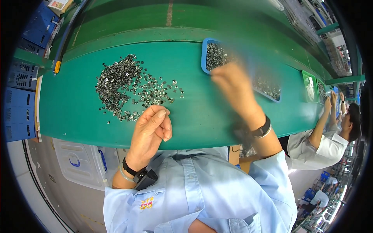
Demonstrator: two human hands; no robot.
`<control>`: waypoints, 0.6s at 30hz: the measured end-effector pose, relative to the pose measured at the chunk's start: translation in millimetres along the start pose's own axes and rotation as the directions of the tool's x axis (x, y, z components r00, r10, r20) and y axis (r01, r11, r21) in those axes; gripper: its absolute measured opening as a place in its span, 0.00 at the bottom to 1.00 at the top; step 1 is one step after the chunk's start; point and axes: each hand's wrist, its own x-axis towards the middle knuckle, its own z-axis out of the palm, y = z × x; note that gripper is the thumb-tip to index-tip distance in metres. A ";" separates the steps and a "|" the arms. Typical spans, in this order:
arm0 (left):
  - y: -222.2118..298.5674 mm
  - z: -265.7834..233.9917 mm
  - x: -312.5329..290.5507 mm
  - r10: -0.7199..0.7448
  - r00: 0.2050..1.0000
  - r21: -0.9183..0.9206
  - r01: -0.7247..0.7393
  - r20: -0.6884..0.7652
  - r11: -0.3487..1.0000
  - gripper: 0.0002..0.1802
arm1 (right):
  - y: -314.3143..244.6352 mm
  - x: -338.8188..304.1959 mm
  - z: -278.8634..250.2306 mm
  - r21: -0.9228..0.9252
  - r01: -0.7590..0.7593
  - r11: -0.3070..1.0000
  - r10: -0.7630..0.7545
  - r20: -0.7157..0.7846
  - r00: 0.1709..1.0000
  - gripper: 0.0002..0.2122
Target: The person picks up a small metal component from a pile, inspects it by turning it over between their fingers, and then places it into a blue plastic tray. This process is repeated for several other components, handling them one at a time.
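A wide pile of small dark and silvery metal parts (120, 79) is spread on the green worktop, left of the middle. At its near edge is my left hand (152, 123), thumb pressed against the curled fingers; whatever it pinches, if anything, is too small to make out. My right hand (233, 83) is raised farther right, beside a blue tray (204, 58) filled with similar small parts. Motion smears its fingers, so I cannot see whether they hold anything. Just right of that hand lies a second blue tray (276, 101) of small parts, partly blurred.
Blue crates (19, 112) stack at the left. A yellow-tipped tool (57, 66) lies at the far left edge. A clear lidded bin (79, 163) stands below the table. To the right are a green tray (305, 83) and a co-worker (322, 147) at the same table.
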 end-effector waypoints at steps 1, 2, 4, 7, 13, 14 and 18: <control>-0.2 -1.8 0.3 -0.004 1.000 -0.002 0.004 -0.001 1.000 0.08 | -5.2 -6.1 13.4 0.031 0.039 0.999 -0.043 0.130 0.991 0.07; -0.1 -3.1 0.6 -0.008 1.000 -0.004 0.008 -0.002 1.000 0.08 | -10.2 -8.0 23.6 0.067 0.073 0.995 -0.088 0.256 0.963 0.07; 0.0 -4.2 1.0 -0.015 1.000 -0.001 0.015 0.009 1.000 0.08 | -18.9 -3.7 36.5 0.019 0.114 0.993 -0.114 0.318 0.941 0.07; -0.1 -5.7 0.8 -0.021 0.999 0.005 0.021 0.030 1.000 0.08 | -22.8 1.9 47.0 -0.064 0.211 0.975 -0.163 0.439 0.883 0.07; 2.8 -0.7 3.6 -0.029 0.999 0.074 0.028 0.018 0.997 0.10 | -28.8 4.5 44.0 0.189 0.077 0.979 -0.137 0.333 0.933 0.07; 3.8 2.6 4.2 -0.035 0.999 0.107 0.035 0.003 0.994 0.11 | -34.7 2.4 39.5 0.253 -0.004 0.968 -0.081 0.327 0.942 0.07; 3.4 20.8 8.5 -0.039 0.999 0.162 0.037 0.007 0.986 0.12 | -52.6 -4.9 23.0 0.326 0.085 0.942 -0.161 0.214 0.963 0.08</control>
